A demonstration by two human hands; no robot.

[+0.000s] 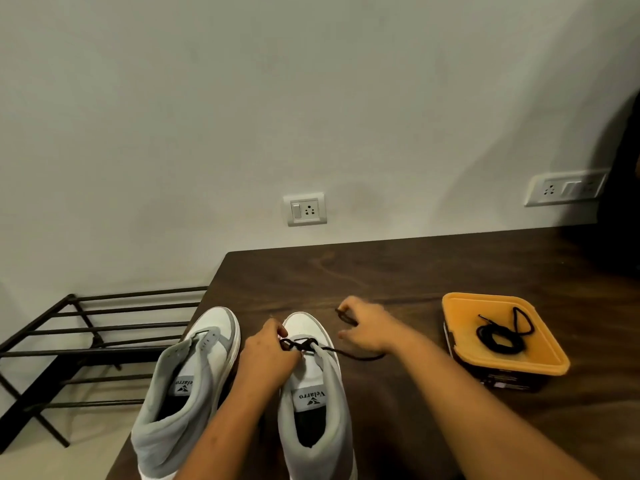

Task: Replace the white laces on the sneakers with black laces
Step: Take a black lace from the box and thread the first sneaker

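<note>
Fingers (pixel 278 332) of the left hand (pixel 268 355) pinch the black lace (pixel 303 344) at the toe-end eyelets of the sneaker (pixel 311 393), the right hand (pixel 367 329) clamped on its free end just beside that sneaker; judged risk: an uneven pull leaves unequal ends or strips the lace out.

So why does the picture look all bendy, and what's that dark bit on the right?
Head view: the wide lens bends the rack bars and tilts the right socket; a dark blurred shape at the right edge shades that corner, too unclear to name; the light is dim and soft.
</note>
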